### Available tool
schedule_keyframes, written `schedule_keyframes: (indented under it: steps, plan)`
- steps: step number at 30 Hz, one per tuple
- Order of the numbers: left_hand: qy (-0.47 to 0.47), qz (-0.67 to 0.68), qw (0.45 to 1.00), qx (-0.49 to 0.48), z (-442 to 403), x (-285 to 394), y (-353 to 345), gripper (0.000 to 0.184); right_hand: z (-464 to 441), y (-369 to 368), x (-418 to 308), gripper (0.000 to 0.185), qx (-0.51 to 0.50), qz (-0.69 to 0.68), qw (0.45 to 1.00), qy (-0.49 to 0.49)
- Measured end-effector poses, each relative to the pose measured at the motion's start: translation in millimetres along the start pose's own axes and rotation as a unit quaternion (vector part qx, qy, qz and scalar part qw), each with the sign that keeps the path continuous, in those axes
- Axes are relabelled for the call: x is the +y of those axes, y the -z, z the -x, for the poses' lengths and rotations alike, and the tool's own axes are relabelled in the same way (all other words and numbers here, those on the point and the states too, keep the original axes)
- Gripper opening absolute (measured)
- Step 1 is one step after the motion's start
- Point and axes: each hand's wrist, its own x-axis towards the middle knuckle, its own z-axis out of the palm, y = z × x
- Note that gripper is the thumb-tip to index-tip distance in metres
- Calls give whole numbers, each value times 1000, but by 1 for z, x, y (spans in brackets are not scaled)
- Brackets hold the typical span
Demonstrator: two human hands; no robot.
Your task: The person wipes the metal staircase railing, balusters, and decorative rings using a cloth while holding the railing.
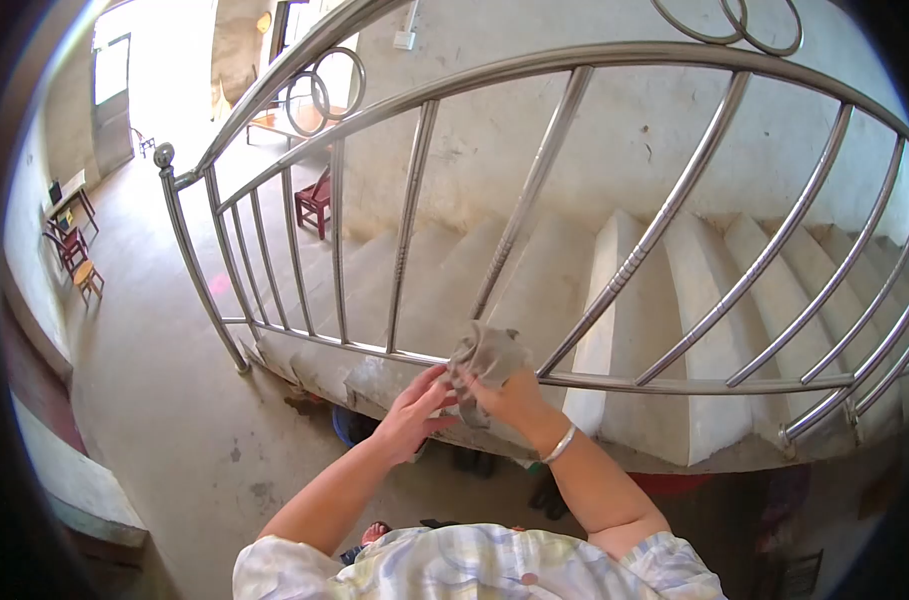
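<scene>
One grey cloth [486, 352] (two hands [412, 408] [506, 396] at it)

The person [334, 490] wears a short-sleeved white shirt [444, 565] with pale yellow and blue-grey swirls and a round, brownish-pink button [529, 579], plus a silver-coloured bangle [560, 446] on the right wrist.

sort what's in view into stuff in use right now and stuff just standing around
In use:
- gray cloth, held in the right hand
- left hand, fingers spread beside the cloth
- metal stair railing, cloth at its bottom bar

Standing around:
- red chair near the stairs
- round wooden stool near the left wall
</scene>
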Motion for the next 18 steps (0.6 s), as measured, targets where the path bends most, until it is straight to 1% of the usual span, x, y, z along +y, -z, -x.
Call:
schedule_keyframes:
  steps: [1,2,4,5,6,7,8,9,11,12,13,14,15,16,17,18]
  plan:
    - [-33,58,997,-40,-4,1,-13,29,-4,24,-26,20,-93,-2,995,27]
    - [-31,55,997,-44,-8,2,-20,29,-7,39,-41,22,-183,-3,982,56]
    - [33,202,978,-38,-13,5,-31,21,-9,52,-50,25,-182,-11,981,68]
    - [36,197,979,-42,-15,9,-38,21,-8,55,-51,28,-187,-20,979,84]
    - [15,200,979,-27,-15,16,-46,18,-7,57,-48,28,-182,-20,980,82]
    - [-5,202,979,-11,-14,23,-53,16,-3,58,-42,28,-141,-37,982,118]
    - [-2,213,977,-3,-14,32,-61,22,1,61,-38,28,-100,-54,982,153]
    - [-1,212,977,-4,-12,39,-69,22,5,66,-36,28,-98,-54,982,153]
    - [-43,192,980,-17,-9,55,-85,26,11,82,-34,30,-100,6,986,131]
    - [-62,197,978,-23,-7,64,-96,32,12,90,-37,30,-99,7,986,132]
    - [-63,197,978,-25,-18,64,-93,32,13,99,-41,27,-3,-89,988,123]
    - [-217,-53,974,44,-36,62,-86,32,14,109,-42,25,95,-183,972,113]
    - [-352,-298,881,109,-49,66,-82,32,23,128,-34,25,135,-86,984,84]
    - [-389,-136,909,56,-51,91,-88,35,32,148,-23,25,174,10,983,53]
    - [-414,29,910,2,-51,121,-98,38,34,157,-12,26,274,-22,961,30]
    - [-433,-21,901,12,-57,137,-106,43,34,164,1,28,369,-53,928,5]
